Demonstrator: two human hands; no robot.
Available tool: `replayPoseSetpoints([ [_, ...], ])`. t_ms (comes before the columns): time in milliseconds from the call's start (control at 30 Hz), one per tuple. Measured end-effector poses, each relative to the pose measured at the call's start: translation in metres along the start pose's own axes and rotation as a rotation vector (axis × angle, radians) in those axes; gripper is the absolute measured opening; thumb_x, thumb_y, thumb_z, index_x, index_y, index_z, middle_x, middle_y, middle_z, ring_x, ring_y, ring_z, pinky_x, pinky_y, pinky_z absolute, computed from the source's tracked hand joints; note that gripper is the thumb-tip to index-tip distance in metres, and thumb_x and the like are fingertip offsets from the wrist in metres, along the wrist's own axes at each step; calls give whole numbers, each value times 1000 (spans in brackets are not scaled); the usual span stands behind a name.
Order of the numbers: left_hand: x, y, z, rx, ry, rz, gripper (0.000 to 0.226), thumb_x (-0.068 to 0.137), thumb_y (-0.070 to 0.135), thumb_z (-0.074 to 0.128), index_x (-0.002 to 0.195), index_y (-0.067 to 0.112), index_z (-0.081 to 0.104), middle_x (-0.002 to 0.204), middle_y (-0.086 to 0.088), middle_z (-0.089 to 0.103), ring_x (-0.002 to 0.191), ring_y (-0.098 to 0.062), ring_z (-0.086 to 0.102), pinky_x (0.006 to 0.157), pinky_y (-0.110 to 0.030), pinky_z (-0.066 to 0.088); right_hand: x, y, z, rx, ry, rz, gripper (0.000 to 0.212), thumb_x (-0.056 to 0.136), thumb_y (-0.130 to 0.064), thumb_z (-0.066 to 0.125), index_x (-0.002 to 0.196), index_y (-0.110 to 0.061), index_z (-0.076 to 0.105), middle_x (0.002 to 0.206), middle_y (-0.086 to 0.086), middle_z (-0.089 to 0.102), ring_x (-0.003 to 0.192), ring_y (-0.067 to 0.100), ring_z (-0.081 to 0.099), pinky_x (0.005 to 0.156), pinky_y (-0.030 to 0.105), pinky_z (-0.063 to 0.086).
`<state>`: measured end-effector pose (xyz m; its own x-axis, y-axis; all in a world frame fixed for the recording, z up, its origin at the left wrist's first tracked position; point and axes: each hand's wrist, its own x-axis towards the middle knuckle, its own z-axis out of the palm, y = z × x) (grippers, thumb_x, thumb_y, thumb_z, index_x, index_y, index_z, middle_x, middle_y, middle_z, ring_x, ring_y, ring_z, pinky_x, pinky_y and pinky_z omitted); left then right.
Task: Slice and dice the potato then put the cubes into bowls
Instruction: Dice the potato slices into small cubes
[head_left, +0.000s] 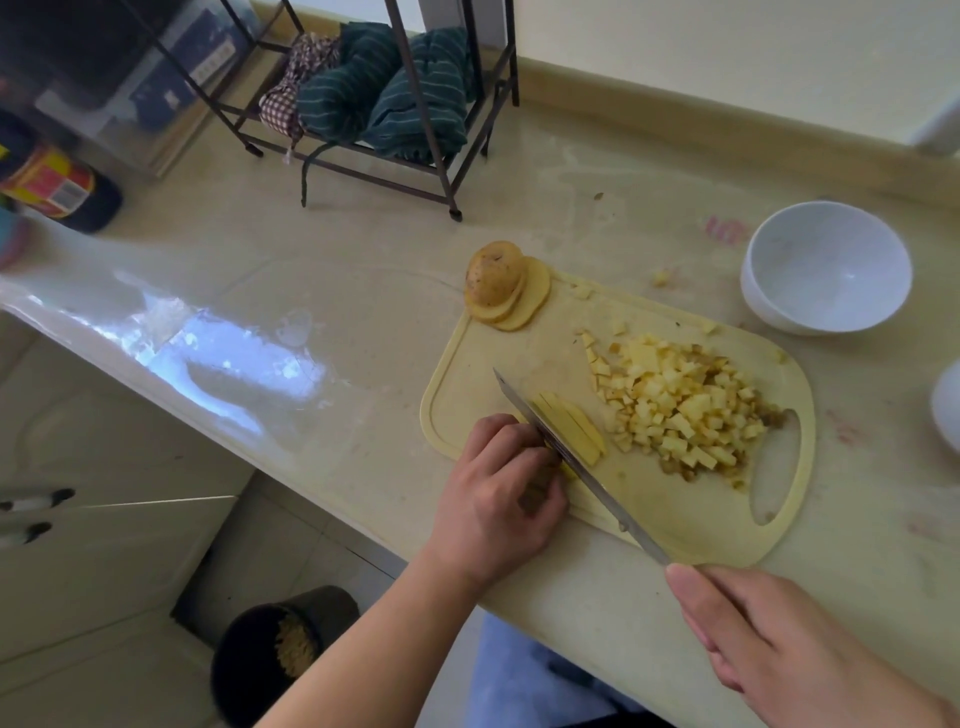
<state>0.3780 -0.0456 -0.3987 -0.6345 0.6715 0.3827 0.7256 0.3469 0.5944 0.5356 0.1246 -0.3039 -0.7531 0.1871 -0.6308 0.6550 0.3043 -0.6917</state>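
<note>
my right hand (769, 631) is gripping the knife (571, 462) and my left hand (506, 499), fingers curled, is pinning potato strips (574, 426) by the cutting board (467, 364)'s near edge, cubes (680, 405) heaping toward its handle end, the uncut potato (493, 273) at its far corner, a white bowl (826, 265) beyond.

the label on the bottle (54, 187) — and the rest — is too blurred to read.
</note>
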Motion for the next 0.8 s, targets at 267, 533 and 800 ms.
replayPoseSetpoints([
  [267,2,0,0,-14,4,-2,11,79,5,75,89,0,75,97,-11,70,98,-30,60,89,-37,54,34,-20,13,-113,69,-126,73,75,-82,21,58,-15,43,56,6,54,51,16,49,57,36,41],
  [533,2,0,1,25,-1,5,13,77,5,77,89,1,76,97,-11,70,97,-31,61,90,-35,52,26,-13,7,-165,106,-172,62,81,-76,26,55,-21,39,51,-3,50,47,10,45,50,24,33],
  [800,-2,2,-3,-3,71,26,3,81,1,73,79,0,72,86,-12,65,89,-26,56,84,-36,53,19,-22,1,65,-23,-18,55,81,-66,36,59,-15,40,43,-5,35,38,4,31,39,12,25],
])
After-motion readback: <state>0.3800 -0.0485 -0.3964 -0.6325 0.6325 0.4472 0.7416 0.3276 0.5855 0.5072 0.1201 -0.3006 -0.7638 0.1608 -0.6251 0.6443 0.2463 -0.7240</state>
